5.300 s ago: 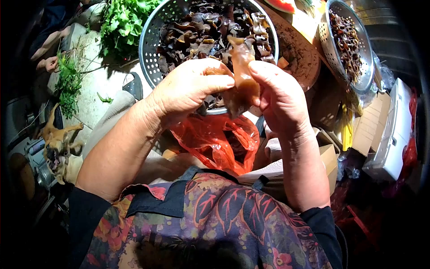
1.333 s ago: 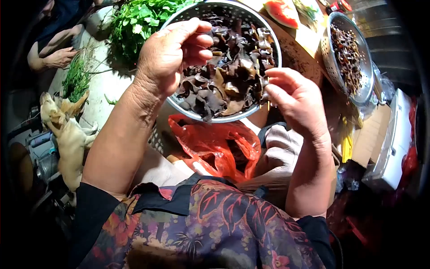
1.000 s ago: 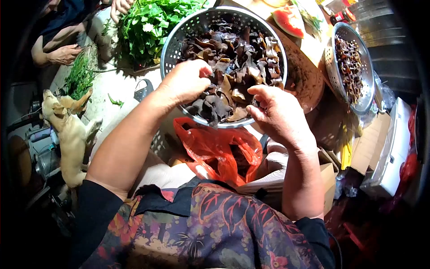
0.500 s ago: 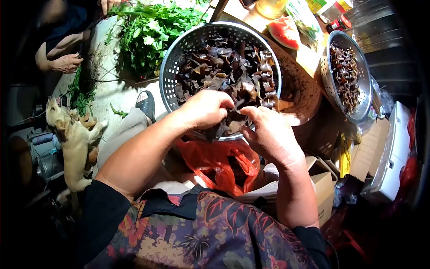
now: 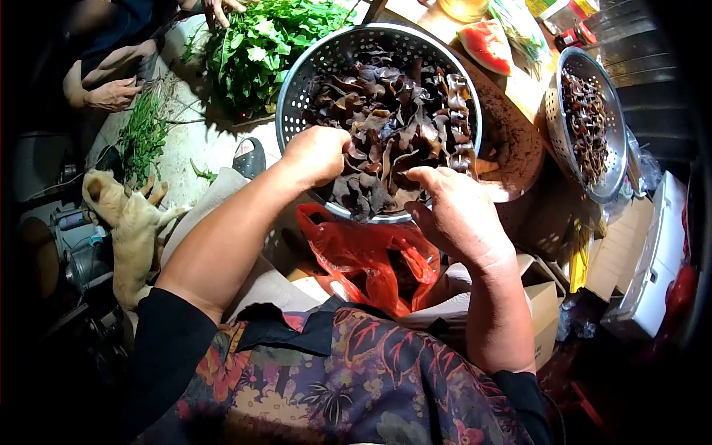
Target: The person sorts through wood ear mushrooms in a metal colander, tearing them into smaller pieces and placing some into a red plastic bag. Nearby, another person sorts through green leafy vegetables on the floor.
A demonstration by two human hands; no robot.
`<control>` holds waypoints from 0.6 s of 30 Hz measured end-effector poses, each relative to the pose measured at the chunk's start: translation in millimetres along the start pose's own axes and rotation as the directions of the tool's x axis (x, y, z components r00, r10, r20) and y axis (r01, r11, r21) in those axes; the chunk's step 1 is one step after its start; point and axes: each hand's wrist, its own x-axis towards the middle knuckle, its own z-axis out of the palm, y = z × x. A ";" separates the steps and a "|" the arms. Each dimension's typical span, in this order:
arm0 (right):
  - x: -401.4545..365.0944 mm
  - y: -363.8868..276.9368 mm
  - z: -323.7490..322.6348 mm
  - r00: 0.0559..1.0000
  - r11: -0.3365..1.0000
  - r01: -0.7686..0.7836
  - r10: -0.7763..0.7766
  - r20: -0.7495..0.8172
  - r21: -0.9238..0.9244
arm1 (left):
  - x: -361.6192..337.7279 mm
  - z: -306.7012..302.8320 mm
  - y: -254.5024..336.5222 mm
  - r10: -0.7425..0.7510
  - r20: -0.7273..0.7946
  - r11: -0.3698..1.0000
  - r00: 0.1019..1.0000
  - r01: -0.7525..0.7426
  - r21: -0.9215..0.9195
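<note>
Dark brown wood ear mushrooms (image 5: 371, 126) heap up in a perforated metal colander (image 5: 293, 81) in front of me. My left hand (image 5: 319, 156) is closed at the colander's near left side, its curled fingertips against the mushrooms; whatever they hold is hidden. Over the near right rim, my right hand (image 5: 460, 215) has its thumb and index finger apart, close to brown mushroom folds. Its other fingers are out of sight underneath. Beneath the colander's near edge, a red plastic bag (image 5: 371, 256) hangs open with dark contents.
Another colander (image 5: 615, 148) of wood ears stands at right, near a watermelon slice (image 5: 486, 46). Leafy greens (image 5: 256, 55) lie at the back left, by another person's hand (image 5: 113, 95). A pale dog (image 5: 133, 230) is at left. Cardboard (image 5: 619, 245) and a white box (image 5: 653, 259) sit at right.
My left hand has drawn left, away from my right hand, and its fingers have curled. The dark piece between my hands no longer shows there. The view has shifted slightly.
</note>
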 end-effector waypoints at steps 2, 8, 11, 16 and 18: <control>0.2 0.3 1.2 1.000 1.000 0.005 -0.005 -0.001 -0.002 | 5.0 -1.5 -10.3 0.108 -0.041 0.986 0.993 -0.112 -0.121; 1.6 2.6 6.3 0.999 1.000 0.031 -0.031 -0.019 0.002 | -11.7 -33.3 8.7 0.239 0.246 0.952 0.939 -0.178 -0.248; 1.5 2.5 6.0 0.999 0.999 0.038 -0.039 -0.022 -0.007 | 3.4 -41.5 -3.0 0.241 0.095 0.947 0.966 -0.213 -0.239; -1.1 2.5 5.5 1.000 0.999 0.025 -0.025 -0.010 0.028 | 39.6 -47.1 -16.5 0.204 -0.484 0.971 0.851 -0.239 -0.011; -1.8 2.8 4.8 1.000 1.000 0.020 -0.020 -0.007 0.003 | 55.9 -35.9 -16.5 0.151 -0.477 0.986 0.866 -0.166 0.011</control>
